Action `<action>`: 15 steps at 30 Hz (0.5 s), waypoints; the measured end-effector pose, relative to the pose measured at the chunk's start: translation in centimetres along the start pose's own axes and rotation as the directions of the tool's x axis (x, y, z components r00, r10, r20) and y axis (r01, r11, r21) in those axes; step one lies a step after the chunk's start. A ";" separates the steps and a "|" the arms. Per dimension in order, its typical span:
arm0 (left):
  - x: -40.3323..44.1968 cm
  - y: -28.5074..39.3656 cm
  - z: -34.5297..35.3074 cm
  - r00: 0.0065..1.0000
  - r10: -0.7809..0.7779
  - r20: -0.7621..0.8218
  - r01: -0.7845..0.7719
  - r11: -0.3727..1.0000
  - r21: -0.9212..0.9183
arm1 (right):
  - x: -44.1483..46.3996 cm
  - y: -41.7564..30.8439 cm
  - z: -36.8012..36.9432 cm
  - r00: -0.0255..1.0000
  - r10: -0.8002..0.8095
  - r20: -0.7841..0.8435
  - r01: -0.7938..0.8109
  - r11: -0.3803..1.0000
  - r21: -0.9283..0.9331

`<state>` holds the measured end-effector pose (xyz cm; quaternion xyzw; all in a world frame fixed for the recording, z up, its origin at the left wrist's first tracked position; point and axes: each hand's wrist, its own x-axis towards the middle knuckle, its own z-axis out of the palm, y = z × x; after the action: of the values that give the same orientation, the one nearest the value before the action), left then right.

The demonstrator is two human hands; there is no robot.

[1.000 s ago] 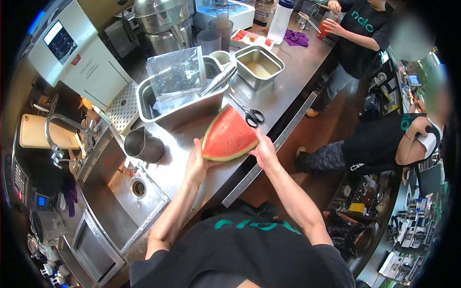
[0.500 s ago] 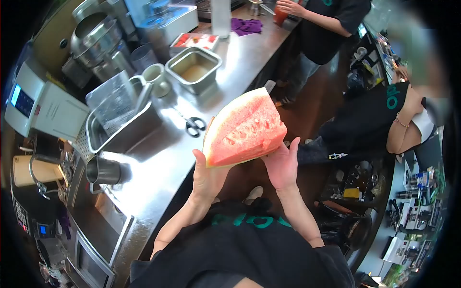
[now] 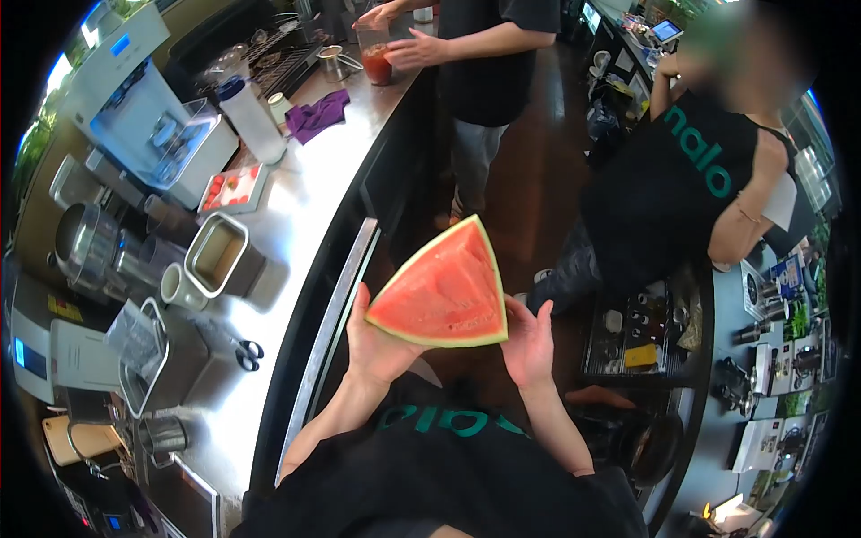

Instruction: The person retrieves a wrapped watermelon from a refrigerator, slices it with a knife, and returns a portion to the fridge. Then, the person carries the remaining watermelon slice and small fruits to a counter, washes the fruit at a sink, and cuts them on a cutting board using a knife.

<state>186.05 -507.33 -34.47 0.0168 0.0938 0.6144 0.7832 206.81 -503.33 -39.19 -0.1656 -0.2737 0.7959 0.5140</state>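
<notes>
Watermelon wedge (image 3: pixel 448 291) lies between the hands (image 3: pixel 384 348) (image 3: pixel 529 348), both loosely spread, supporting its rind.

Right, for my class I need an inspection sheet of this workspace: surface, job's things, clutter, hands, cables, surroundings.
Surface: stainless-steel counter, shiny.
Job's things: watermelon wedge, red flesh exposed, held off the counter.
Clutter: scissors, purple cloth and metal pitcher, all on the counter.
Hands: left hand and right hand support the watermelon wedge from either side.
Cables: nothing seen.
Surroundings: one person at the counter's far end; another person stands at picture right.
</notes>
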 end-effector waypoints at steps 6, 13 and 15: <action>12.5 2.2 -1.3 0.979 -0.205 -0.007 0.203 0.975 -0.093 | 8.0 -2.8 -8.6 0.968 0.045 -0.248 -0.019 0.994 0.108; 29.7 5.2 0.0 0.882 -0.446 0.153 0.471 0.843 -0.259 | 14.8 -7.9 -12.1 0.880 0.109 -0.463 -0.105 0.994 0.035; 34.5 5.1 1.3 0.859 -0.503 0.095 0.512 0.834 -0.205 | 16.5 -9.1 -13.2 0.835 0.065 -0.546 -0.085 0.996 -0.012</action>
<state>189.27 -472.64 -36.85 -0.0854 0.0106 0.3909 0.9164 213.74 -481.86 -43.87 -0.4049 -0.1238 0.7304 0.5360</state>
